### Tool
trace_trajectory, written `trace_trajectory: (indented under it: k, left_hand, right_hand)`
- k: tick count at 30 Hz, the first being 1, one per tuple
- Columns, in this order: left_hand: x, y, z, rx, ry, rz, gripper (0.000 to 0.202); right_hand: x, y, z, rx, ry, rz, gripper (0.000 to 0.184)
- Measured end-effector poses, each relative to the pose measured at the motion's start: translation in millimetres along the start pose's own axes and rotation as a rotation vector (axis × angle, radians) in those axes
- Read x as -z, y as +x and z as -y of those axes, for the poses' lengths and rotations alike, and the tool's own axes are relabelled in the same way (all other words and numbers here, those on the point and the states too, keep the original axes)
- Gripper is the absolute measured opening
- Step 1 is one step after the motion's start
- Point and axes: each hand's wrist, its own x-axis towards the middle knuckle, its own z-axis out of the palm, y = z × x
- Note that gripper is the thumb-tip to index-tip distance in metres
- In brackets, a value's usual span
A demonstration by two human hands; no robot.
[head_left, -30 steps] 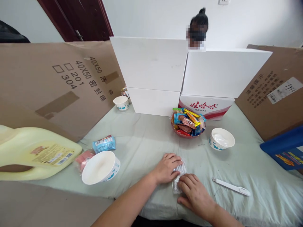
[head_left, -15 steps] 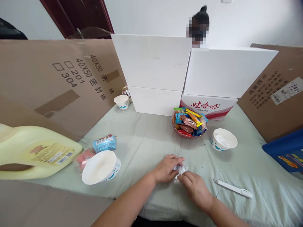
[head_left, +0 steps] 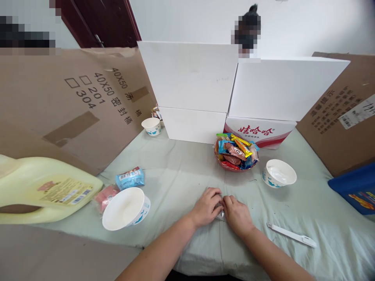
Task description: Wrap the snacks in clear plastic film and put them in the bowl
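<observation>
On the cloth in front of me, a small clear plastic wrapper (head_left: pixel 221 214) lies between my two hands, mostly covered by them. The fingers of my left hand (head_left: pixel 206 207) are curled over its left side. From the right, my right hand (head_left: pixel 236 215) closes on it, with fingertips touching or almost touching the left ones. What the wrapper contains is hidden. Beyond my hands stands a red bowl (head_left: pixel 233 168) heaped with packaged snacks (head_left: pixel 236 150). To the right lies a white slim-handled cutter (head_left: pixel 291 235).
White paper bowls stand at left (head_left: pixel 124 210), right (head_left: pixel 279 173) and far left (head_left: pixel 151 127). Blue (head_left: pixel 130 178) and pink (head_left: pixel 107 197) packets lie by the left bowl. A yellow jug (head_left: pixel 58 191), a blue container (head_left: pixel 356 191), cardboard panels (head_left: pixel 58 89) and white boxes (head_left: pixel 190 78) surround the cloth. A person is behind.
My right hand has moved up and closer to the left, and both hands now cover more of the wrapper. The view has shifted slightly.
</observation>
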Motion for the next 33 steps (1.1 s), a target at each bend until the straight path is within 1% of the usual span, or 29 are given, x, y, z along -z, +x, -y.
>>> trace_trajectory:
  k: [1, 3, 6, 8, 10, 12, 13, 15, 17, 18, 19, 20, 21, 22, 23, 24, 25, 26, 27, 29, 31, 33]
  left_hand:
    - [-0.6, 0, -1, 0.015, 0.075, -0.003, 0.010]
    - [-1.9, 0, -2, 0.049, 0.170, -0.008, 0.011]
    - [-2.4, -1, -2, 0.062, 0.195, -0.002, 0.020]
    - [-1.4, 0, -1, 0.057, 0.190, 0.000, 0.021]
    - [0.5, 0, 0, 0.043, 0.178, 0.000, 0.022]
    - [2.6, 0, 3, 0.016, 0.158, -0.015, 0.022]
    - [3.6, 0, 4, 0.003, 0.148, -0.035, 0.025]
    - [4.8, 0, 9, -0.009, 0.139, -0.101, 0.031]
    - [4.7, 0, 13, -0.007, 0.152, -0.170, 0.031]
    - [4.1, 0, 14, -0.009, 0.165, -0.190, 0.029]
    - [3.3, 0, 15, -0.013, 0.179, -0.196, 0.028]
    - [2.3, 0, 16, -0.019, 0.193, -0.192, 0.027]
    - [1.5, 1, 16, -0.023, 0.205, -0.181, 0.026]
    - [0.7, 1, 15, -0.024, 0.216, -0.170, 0.026]
    - [0.2, 1, 14, -0.021, 0.226, -0.161, 0.026]
    - [0.0, 1, 13, -0.017, 0.235, -0.155, 0.026]
    - [-0.1, 2, 12, -0.013, 0.244, -0.153, 0.026]
    - [0.1, 2, 11, -0.011, 0.254, -0.152, 0.026]
    - [0.2, 2, 10, -0.008, 0.263, -0.154, 0.026]
    - [0.4, 2, 8, -0.004, 0.280, -0.161, 0.026]
    - [-0.1, 2, 6, -0.002, 0.295, -0.167, 0.027]
    - [-1.2, 3, 4, 0.002, 0.312, -0.169, 0.028]
  right_hand:
    - [1, 0, -3, -0.007, -0.011, -0.004, 0.017]
    - [5, 1, -14, -0.038, -0.036, -0.022, 0.016]
    - [18, 1, -39, -0.101, -0.070, -0.083, 0.017]
    - [27, -2, -47, -0.057, -0.021, -0.165, 0.016]
    - [30, -8, -43, 0.094, 0.086, -0.197, 0.016]
    - [26, -16, -28, 0.256, 0.178, -0.138, 0.017]
    - [23, -20, -19, 0.303, 0.202, -0.094, 0.019]
    - [17, -27, -7, 0.327, 0.222, -0.024, 0.021]
    - [17, -31, -9, 0.352, 0.239, 0.046, 0.020]
    - [21, -31, -17, 0.369, 0.252, 0.066, 0.020]
    - [28, -29, -29, 0.375, 0.262, 0.058, 0.022]
    - [39, -25, -46, 0.354, 0.261, 0.012, 0.026]
    - [52, -19, -64, 0.294, 0.242, -0.058, 0.031]
    - [66, -12, -85, 0.205, 0.202, -0.132, 0.036]
    - [81, -3, -105, 0.066, 0.118, -0.191, 0.037]
    - [95, 6, -124, -0.099, 0.004, -0.165, 0.037]
    - [106, 15, -141, -0.245, -0.106, -0.078, 0.038]
    - [115, 24, -156, -0.302, -0.130, -0.047, 0.039]
    - [120, 31, -167, -0.333, -0.145, 0.016, 0.038]
    - [122, 43, -182, -0.318, -0.118, 0.142, 0.041]
    - [115, 49, -189, -0.285, -0.096, 0.264, 0.049]
    - [106, 53, -192, -0.267, -0.096, 0.336, 0.059]
